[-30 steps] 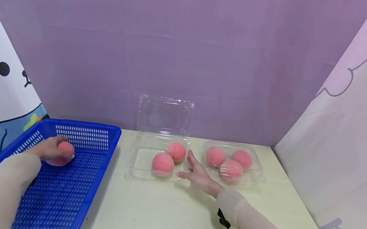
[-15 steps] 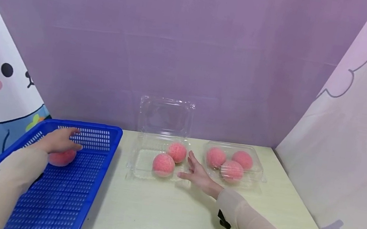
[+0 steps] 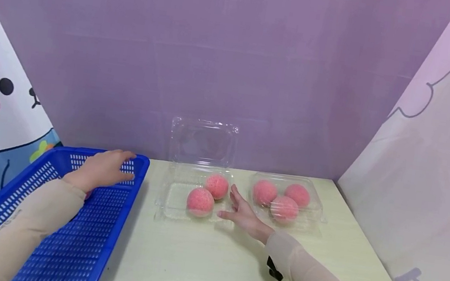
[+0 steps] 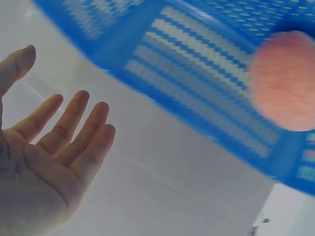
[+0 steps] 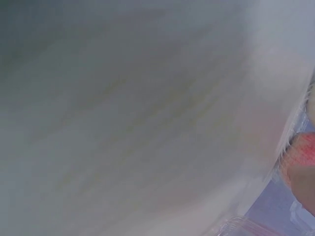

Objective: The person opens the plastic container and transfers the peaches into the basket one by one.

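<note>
My left hand (image 3: pixel 103 169) hovers over the far right part of the blue plastic basket (image 3: pixel 110 234), fingers spread and holding nothing. In the left wrist view its palm and straight fingers show apart from a pink ball (image 4: pixel 285 81) lying in the basket. That ball is mostly hidden behind the sleeve in the head view. My right hand (image 3: pixel 247 215), fingers extended, rests at the right side of an open clear clamshell box (image 3: pixel 174 200). Inside the box, two pink speckled balls, one nearer (image 3: pixel 200 202) and one farther (image 3: pixel 216 186), sit against each other.
Right of my right hand stands a closed clear clamshell box (image 3: pixel 310 218) with three pink balls (image 3: pixel 284 209) inside. The open box's raised lid (image 3: pixel 203 142) leans by the purple backdrop (image 3: pixel 235 66). A pale table (image 3: pixel 175 262) lies underneath; most of the right wrist view is blurred.
My left hand has let go of the ball in the basket, opened, and moved right and away toward the basket's far rim. The right hand has stayed in place.
</note>
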The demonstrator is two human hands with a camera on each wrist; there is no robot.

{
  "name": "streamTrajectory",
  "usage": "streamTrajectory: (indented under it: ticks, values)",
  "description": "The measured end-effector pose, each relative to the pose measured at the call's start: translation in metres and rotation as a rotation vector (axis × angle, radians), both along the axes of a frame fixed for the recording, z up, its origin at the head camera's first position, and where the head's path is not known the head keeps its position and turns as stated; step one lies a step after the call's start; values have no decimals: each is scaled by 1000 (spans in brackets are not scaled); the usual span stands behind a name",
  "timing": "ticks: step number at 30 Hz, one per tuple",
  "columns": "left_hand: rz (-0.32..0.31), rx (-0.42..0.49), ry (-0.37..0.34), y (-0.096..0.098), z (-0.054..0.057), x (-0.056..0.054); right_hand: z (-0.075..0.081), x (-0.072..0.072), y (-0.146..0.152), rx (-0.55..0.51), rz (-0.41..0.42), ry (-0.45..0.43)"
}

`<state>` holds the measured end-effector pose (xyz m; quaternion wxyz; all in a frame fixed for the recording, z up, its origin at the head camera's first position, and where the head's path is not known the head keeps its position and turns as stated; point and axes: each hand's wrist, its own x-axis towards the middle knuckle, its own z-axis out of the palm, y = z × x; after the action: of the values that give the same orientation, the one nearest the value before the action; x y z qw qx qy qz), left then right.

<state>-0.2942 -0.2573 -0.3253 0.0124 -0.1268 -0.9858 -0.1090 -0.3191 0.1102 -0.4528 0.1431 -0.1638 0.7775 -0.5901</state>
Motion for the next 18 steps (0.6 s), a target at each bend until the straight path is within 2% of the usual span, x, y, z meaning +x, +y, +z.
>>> streamTrajectory:
  ticks: [4,8,13,18]
  values:
    - [-52,-16,33,23,6,5,-1,-1,-1,13,-8,7]
    - [-106,-9,0,40,6,6,0,-1,-2,35,-25,22]
    - [-129,0,-35,52,2,7,1,-2,-4,66,-47,53]
    - [-157,-9,-39,60,-1,10,2,-2,-6,52,-48,58]
